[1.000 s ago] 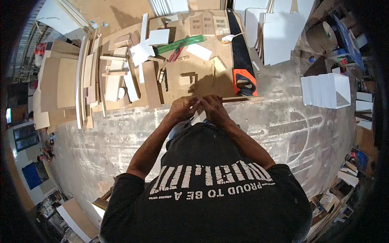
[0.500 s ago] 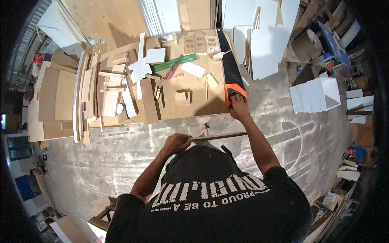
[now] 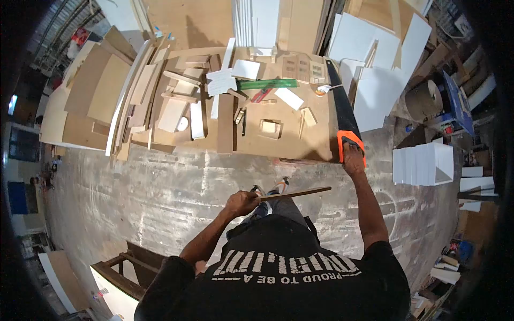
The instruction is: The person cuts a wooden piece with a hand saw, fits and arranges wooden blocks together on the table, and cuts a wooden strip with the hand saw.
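My left hand [image 3: 242, 204] is closed round one end of a thin wooden strip [image 3: 300, 193], which points right above the floor in front of my body. At the table's right front corner, my right hand [image 3: 353, 158] grips the orange handle [image 3: 342, 140] of a handsaw. The saw's dark blade [image 3: 339, 91] lies along the table's right edge, pointing away from me. Left of it on the tabletop [image 3: 310, 142] are a small wooden block [image 3: 270, 127], a thin wooden piece [image 3: 307, 119], a white card [image 3: 289, 98], a green strip [image 3: 281, 83] and a red-handled tool [image 3: 262, 94].
Long boards [image 3: 126, 101] and wood offcuts [image 3: 172, 113] crowd the table's left side. White panels [image 3: 375, 91] lean behind the saw at the right. A white box [image 3: 424, 164] stands on the floor at far right, and a wooden frame [image 3: 120, 273] at lower left.
The view has shifted, so the table sits further right. The strip in my left hand is more tilted, its far end clear of my right forearm. My right hand still holds the saw handle.
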A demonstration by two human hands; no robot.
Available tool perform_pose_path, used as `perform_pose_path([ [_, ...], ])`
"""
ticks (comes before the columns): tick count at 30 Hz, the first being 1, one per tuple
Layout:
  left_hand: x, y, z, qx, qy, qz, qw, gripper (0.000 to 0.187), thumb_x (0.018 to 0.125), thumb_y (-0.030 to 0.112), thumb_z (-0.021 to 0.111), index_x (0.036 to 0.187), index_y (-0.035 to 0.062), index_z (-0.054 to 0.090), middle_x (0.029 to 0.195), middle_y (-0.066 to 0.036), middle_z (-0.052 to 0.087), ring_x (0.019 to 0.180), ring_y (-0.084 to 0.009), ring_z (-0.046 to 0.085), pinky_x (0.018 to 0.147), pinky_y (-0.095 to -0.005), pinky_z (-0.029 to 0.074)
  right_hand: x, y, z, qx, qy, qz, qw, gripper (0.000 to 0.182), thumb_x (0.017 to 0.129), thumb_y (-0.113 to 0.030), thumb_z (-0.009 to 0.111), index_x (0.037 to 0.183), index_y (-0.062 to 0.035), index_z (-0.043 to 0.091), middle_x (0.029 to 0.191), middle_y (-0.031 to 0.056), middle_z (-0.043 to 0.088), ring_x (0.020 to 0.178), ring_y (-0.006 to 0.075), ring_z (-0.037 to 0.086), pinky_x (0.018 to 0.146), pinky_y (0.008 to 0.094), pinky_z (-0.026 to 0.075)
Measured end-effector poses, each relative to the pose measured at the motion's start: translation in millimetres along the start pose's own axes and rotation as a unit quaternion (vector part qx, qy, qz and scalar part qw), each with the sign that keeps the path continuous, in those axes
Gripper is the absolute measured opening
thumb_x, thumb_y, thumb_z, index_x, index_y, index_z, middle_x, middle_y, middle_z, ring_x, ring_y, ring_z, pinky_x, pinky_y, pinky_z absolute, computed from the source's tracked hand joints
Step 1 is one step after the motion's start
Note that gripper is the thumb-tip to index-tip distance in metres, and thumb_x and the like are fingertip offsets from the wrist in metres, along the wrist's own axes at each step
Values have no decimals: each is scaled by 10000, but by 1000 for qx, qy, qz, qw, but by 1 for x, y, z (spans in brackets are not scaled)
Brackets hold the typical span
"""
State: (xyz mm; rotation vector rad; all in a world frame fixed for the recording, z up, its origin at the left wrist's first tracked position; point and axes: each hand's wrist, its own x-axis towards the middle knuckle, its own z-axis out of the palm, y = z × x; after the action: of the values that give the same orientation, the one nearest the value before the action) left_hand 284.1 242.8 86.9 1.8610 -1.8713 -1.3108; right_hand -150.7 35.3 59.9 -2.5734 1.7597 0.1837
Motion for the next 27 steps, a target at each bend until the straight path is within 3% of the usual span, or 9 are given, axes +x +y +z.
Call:
perform_pose_path([
  [2,9,4,1,72,-38,30,996,368,932,397,588,982,61,727,900,-163,733,827,-364,708,739,-458,565,-7,8,1,-49,20,-6,999,512,829,-93,638,1282,-3,415,1116,211,618,1168,404,535,965,556,418],
  [6,25,11,16,28,18,70,997,330,926,364,604,1002,57,698,894,-166,731,813,-367,706,718,-466,562,-23,23,-15,-52,-8,12,999,580,815,-31,647,1336,1,396,1218,232,580,1205,407,511,1016,565,393],
  [13,87,65,45,36,83,64,994,313,912,358,612,977,57,672,848,-190,714,811,-389,696,725,-502,550,-85,79,-20,-6,61,66,996,627,770,-23,637,1353,7,408,1173,244,581,1170,413,529,982,544,408],
  [17,148,102,89,80,284,157,943,303,911,377,628,997,91,679,793,-183,695,783,-390,689,705,-480,550,-133,115,-17,108,158,100,976,702,751,43,594,1419,-11,388,1241,269,561,1147,460,541,979,572,422],
  [18,164,117,93,69,266,158,948,296,912,369,626,1002,91,675,838,-192,695,790,-387,688,704,-477,551,-144,113,-27,132,198,115,964,543,828,18,588,1356,0,460,1219,271,574,1106,440,567,942,547,462],
  [21,220,153,93,55,240,177,953,263,908,331,612,998,89,665,948,-205,689,812,-394,680,705,-498,547,-172,117,-28,301,173,323,880,345,908,-68,651,1222,-9,519,1025,201,622,937,307,609,858,386,487],
  [23,259,159,107,64,255,217,940,226,897,287,591,970,86,660,990,-196,677,826,-419,672,712,-552,536,-203,131,4,489,242,331,769,216,950,-145,629,1102,-14,550,928,115,584,852,248,572,842,355,492],
  [25,290,167,111,88,206,219,950,210,873,271,602,963,90,658,1023,-169,672,893,-390,666,752,-525,536,-220,141,10,526,270,338,732,171,968,-172,624,1017,-24,555,866,49,536,797,192,527,810,320,478],
  [27,305,173,113,127,182,236,946,199,847,257,615,961,100,661,1053,-133,666,965,-354,650,795,-498,530,-226,111,-29,425,259,351,793,148,962,-148,637,968,-41,534,839,4,478,774,141,476,763,282,446],
])
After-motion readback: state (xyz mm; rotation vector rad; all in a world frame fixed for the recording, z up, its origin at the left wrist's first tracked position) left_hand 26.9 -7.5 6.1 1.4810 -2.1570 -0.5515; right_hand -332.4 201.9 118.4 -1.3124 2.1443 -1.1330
